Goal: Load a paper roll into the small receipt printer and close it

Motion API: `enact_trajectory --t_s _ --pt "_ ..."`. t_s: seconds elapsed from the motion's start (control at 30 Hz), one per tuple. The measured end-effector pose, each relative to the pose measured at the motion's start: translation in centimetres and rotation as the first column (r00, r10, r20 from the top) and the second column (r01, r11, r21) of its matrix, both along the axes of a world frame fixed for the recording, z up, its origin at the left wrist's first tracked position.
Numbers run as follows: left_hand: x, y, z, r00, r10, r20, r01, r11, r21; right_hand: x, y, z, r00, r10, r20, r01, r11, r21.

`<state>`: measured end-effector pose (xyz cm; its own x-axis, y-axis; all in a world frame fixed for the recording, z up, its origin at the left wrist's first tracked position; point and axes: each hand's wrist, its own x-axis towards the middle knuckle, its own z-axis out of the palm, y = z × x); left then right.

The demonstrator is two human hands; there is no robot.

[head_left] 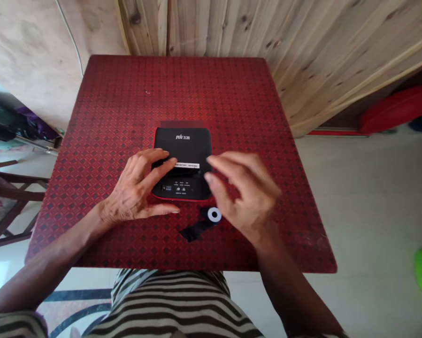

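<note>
Left fingers (157, 174) spread, two tips over left side of black receipt printer (191, 148), thumb off its near edge. Right fingers (228, 164) bent, thumb and forefinger tips apart, by its right edge; contact can't be told. Nearer the wearer, beside right thumb: small roll (210, 217), white end, dark strip trailing left. Beneath all: red patterned worktop (232, 94).

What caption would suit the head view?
Left hand on a black device, right hand by its right edge, a small roll lying nearer on a red patterned table.
</note>
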<state>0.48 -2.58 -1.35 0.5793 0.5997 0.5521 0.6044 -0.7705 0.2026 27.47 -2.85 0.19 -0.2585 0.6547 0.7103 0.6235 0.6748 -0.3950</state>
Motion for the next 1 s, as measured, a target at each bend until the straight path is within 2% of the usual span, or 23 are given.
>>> enact_trajectory --t_s 0.07,0.1,0.23,0.33,0.6,0.83,1.0 --pt "-0.5 -0.8 -0.5 0.997 0.057 0.046 -0.058 0.998 0.025 1.0 0.9 -1.3 0.990 -0.094 -0.105 0.083 0.991 -0.103" --pt "-0.8 -1.2 -0.9 0.994 0.081 0.067 -0.084 0.995 0.047 1.4 1.5 -2.3 0.985 -0.109 -0.132 0.085 0.981 -0.172" --pt "-1.6 -2.0 -2.5 0.990 0.102 0.098 -0.113 0.987 0.117 1.6 3.1 -6.3 0.983 -0.013 -0.182 -0.062 0.916 -0.397" --pt "-1.6 -1.9 -3.2 0.989 0.094 0.114 -0.109 0.984 0.138 1.0 3.4 -7.7 0.973 0.013 -0.229 -0.119 0.883 -0.455" --pt "-1.5 -1.9 -3.0 0.988 0.092 0.125 -0.109 0.984 0.140 1.0 3.4 -7.6 0.981 0.012 -0.192 -0.109 0.857 -0.503" --pt "-1.5 -2.1 -2.8 0.986 0.097 0.134 -0.112 0.987 0.112 0.9 3.6 -7.8 0.983 0.025 -0.183 -0.109 0.879 -0.464" --pt "-1.6 -1.9 -2.7 0.989 0.087 0.116 -0.103 0.985 0.135 0.9 3.6 -7.7 0.983 0.027 -0.183 -0.112 0.875 -0.472"
